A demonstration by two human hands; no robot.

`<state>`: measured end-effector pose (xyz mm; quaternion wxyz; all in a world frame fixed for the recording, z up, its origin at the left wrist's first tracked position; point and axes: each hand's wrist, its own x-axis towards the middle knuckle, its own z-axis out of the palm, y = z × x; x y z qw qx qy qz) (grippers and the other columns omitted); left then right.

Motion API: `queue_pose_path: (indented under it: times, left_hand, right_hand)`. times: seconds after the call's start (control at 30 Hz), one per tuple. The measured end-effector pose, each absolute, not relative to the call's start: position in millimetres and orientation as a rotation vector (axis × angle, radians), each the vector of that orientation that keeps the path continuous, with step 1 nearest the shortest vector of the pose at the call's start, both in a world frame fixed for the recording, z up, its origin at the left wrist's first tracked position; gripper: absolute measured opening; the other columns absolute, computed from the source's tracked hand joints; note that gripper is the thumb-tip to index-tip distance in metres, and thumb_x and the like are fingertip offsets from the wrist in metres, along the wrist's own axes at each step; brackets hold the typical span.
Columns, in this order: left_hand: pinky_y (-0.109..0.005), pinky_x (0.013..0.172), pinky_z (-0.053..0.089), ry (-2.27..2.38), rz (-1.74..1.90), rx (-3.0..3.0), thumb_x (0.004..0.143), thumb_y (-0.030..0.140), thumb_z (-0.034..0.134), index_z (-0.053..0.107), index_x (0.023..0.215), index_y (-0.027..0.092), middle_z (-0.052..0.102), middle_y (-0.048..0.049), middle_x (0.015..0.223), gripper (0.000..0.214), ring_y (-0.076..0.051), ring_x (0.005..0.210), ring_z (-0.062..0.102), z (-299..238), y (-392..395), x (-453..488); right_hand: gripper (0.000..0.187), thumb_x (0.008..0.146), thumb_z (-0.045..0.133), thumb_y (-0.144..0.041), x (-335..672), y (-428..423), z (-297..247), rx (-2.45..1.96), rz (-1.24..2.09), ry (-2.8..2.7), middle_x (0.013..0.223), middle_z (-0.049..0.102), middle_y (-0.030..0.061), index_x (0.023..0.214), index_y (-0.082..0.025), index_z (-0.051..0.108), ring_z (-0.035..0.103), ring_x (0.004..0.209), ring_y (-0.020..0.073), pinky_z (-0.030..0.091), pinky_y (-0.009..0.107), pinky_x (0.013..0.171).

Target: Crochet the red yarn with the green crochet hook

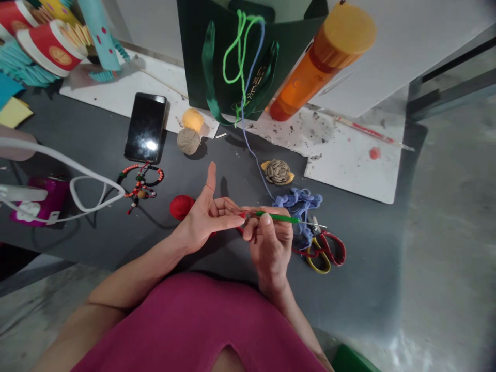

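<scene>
Seen from above, looking down over a magenta top [197, 325]: two bare forearms reaching toward a dark grey table [349, 289].

Left hand [205, 219] spread, thumb raised well apart, four fingers stretched rightward, with a thin strand of red yarn [241, 230] at the fingertips. Ball of red yarn [181, 206] just beyond, on the left of the wrist.

Right hand [269, 240] curled, thumb and fingers pinching a green-handled crochet hook [277, 217], its metal tip near the left fingertips.

To the far right of the hands, a rumpled piece of blue crochet [298, 204], a blue strand [253, 160] rising from it, and red-and-yellow-handled scissors [320, 250] on the near side. Farther off, a coiled twine rosette [277, 172], a twine ball [188, 141], and a black phone [146, 127]. Left of the hands, a beaded cord [140, 186]. At the far edge, a dark green gift bag [211, 62] and an orange plastic tube [321, 62], both lying on white boards.
</scene>
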<state>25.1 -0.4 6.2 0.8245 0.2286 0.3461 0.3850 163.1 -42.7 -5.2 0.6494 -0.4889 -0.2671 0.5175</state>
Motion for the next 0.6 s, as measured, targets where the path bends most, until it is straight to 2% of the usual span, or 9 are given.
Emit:
queue_pose_path:
  times: [0.2,0.4,0.6]
  left_hand:
    - [-0.022,0.073,0.051,0.734,0.828,0.476,0.077,0.011,0.086,-0.02,0.164,0.036,0.075,0.0074,0.079,0.139,-0.01,0.075,0.068,4.8,0.5,24.7]
    - [-0.023,0.077,0.051,0.765,0.835,0.473,0.074,0.009,0.086,-0.016,0.165,0.037,0.074,0.0083,0.078,0.14,-0.009,0.075,0.068,7.2,-0.1,26.7]
    - [-0.023,0.073,0.05,0.78,0.871,0.497,0.073,0.008,0.084,-0.011,0.166,0.037,0.072,0.0081,0.077,0.136,-0.009,0.073,0.066,9.9,-0.1,26.9]
  right_hand:
    - [0.019,0.085,0.078,-0.04,165.6,-41.5,-4.5,-1.124,1.21,-0.589,0.08,0.082,-0.0029,0.087,-0.024,0.068,0.058,0.041,0.0054,0.038,0.017,0.037]
    - [0.019,0.086,0.076,-0.041,165.7,-41.8,-4.9,-1.142,1.213,-0.59,0.074,0.078,-0.005,0.089,-0.025,0.067,0.055,0.041,0.0051,0.039,0.017,0.038]
    - [0.016,0.089,0.073,-0.038,165.8,-41.8,-5.5,-1.146,1.19,-0.582,0.081,0.08,-0.0036,0.089,-0.025,0.064,0.053,0.042,0.0047,0.041,0.018,0.04]
